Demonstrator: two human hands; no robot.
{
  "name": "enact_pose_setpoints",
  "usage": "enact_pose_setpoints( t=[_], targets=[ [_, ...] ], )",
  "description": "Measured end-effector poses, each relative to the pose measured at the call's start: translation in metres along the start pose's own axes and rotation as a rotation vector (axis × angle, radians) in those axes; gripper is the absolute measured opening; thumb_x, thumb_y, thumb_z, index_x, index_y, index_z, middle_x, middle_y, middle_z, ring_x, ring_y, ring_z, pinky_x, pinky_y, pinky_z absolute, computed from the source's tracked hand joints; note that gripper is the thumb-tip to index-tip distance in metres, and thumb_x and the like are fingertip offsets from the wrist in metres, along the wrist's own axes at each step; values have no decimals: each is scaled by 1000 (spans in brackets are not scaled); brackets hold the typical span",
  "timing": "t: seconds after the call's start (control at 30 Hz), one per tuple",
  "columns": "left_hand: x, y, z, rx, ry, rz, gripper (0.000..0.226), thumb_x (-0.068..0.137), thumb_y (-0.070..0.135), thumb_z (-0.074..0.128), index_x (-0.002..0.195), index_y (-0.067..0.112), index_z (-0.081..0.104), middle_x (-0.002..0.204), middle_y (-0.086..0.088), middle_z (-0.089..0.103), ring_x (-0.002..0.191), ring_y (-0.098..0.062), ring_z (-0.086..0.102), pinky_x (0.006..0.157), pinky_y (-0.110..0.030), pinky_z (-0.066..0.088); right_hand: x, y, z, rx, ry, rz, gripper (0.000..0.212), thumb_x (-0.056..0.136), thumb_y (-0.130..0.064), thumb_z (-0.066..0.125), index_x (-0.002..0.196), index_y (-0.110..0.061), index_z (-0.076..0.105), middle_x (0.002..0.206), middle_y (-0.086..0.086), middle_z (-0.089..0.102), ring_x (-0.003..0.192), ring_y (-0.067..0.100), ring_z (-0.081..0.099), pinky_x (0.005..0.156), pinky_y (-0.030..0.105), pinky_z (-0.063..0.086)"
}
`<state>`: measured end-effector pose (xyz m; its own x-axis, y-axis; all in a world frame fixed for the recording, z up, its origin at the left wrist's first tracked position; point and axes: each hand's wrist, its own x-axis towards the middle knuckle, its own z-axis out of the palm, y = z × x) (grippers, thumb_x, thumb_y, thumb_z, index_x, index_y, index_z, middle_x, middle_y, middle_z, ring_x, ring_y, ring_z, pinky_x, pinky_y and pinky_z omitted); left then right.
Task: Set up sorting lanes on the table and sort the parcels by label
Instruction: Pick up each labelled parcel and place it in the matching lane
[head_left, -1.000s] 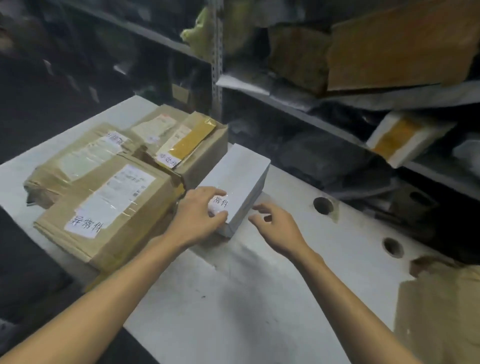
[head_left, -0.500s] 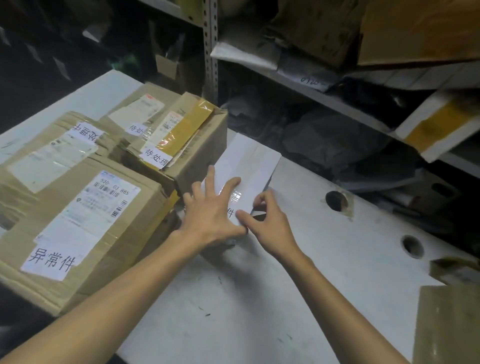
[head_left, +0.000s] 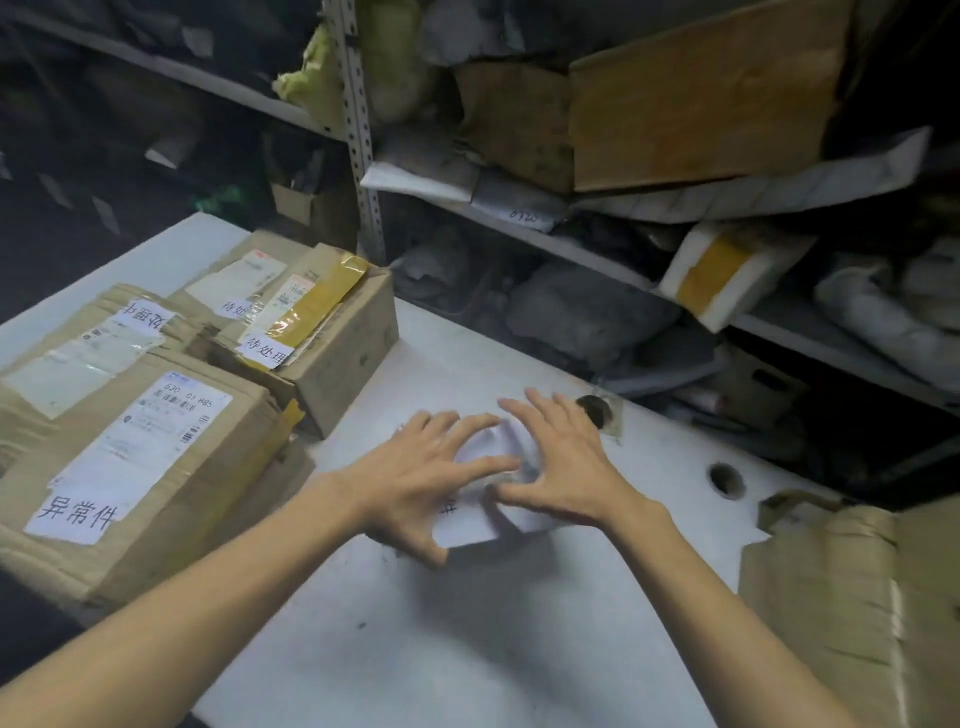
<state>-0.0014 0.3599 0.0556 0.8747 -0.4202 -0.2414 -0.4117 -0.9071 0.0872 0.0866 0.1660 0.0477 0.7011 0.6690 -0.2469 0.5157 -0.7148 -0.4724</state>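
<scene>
A small white parcel (head_left: 470, 525) lies in the middle of the white table (head_left: 467, 649), with a handwritten label partly showing on its near end. My left hand (head_left: 415, 475) rests on its left half, fingers spread across the top and thumb down at the near edge. My right hand (head_left: 563, 467) lies on its right half with fingers splayed and the thumb pointing left. Both hands cover most of the parcel. Three brown cardboard parcels sit at the left: a large front one (head_left: 135, 467), a back one with yellow tape (head_left: 332, 343) and a flattened one (head_left: 78, 343).
Another brown parcel (head_left: 857, 613) stands at the table's right edge. Two round holes (head_left: 724, 478) pierce the tabletop to the right of my hands. Behind the table, metal shelves (head_left: 358, 130) are crammed with bags and cartons.
The white parcel has come away from the taped cardboard box, toward me and to the right, into the table's middle. Both hands now lie spread on top of it.
</scene>
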Motion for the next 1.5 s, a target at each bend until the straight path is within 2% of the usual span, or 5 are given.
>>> enact_pose_setpoints(
  t=[0.53, 0.73, 0.93, 1.23, 1.5],
  targets=[
    [-30, 97, 4, 7, 383, -124, 93, 72, 57, 64, 151, 38, 19, 157, -2, 24, 143, -29, 20, 115, -42, 14, -116, 43, 0, -209, 60, -2, 128, 59, -67, 75, 158, -31, 2, 150, 12, 23, 137, 31, 19, 113, 48, 19],
    [-35, 161, 5, -1188, 645, -802, 127, 51, 81, 63, 154, 31, 7, 161, 3, 15, 144, -18, 26, 113, -46, 31, -146, 29, 0, 91, 250, 215, 125, 44, -76, 56, 153, -34, 11, 137, 6, 33, 126, 28, 31, 95, 37, 27],
    [-18, 201, -2, -1744, 429, -658, 66, 69, 51, 76, 128, 40, 47, 117, 13, 68, 107, -18, 64, 85, -49, 52, -173, 3, 2, 237, 323, 198, 115, 61, -72, 77, 151, -25, 22, 123, 2, 35, 125, 24, 36, 101, 37, 37],
    [-46, 195, -6, -1557, 530, -526, 33, 87, 30, 71, 119, 27, 61, 109, 8, 73, 96, -11, 71, 73, -30, 58, -214, 13, 6, 665, 343, 110, 34, 91, -35, 72, 113, -24, 49, 124, -4, 55, 106, 18, 62, 83, 28, 53],
    [-46, 216, -2, -909, 510, -456, 110, 52, 70, 78, 139, 33, 23, 131, 7, 47, 115, -17, 54, 98, -39, 48, -253, 0, 16, 797, 272, 198, 109, 91, -18, 71, 155, -44, -14, 130, 1, 51, 113, 26, 61, 62, 28, 62]
  ],
)
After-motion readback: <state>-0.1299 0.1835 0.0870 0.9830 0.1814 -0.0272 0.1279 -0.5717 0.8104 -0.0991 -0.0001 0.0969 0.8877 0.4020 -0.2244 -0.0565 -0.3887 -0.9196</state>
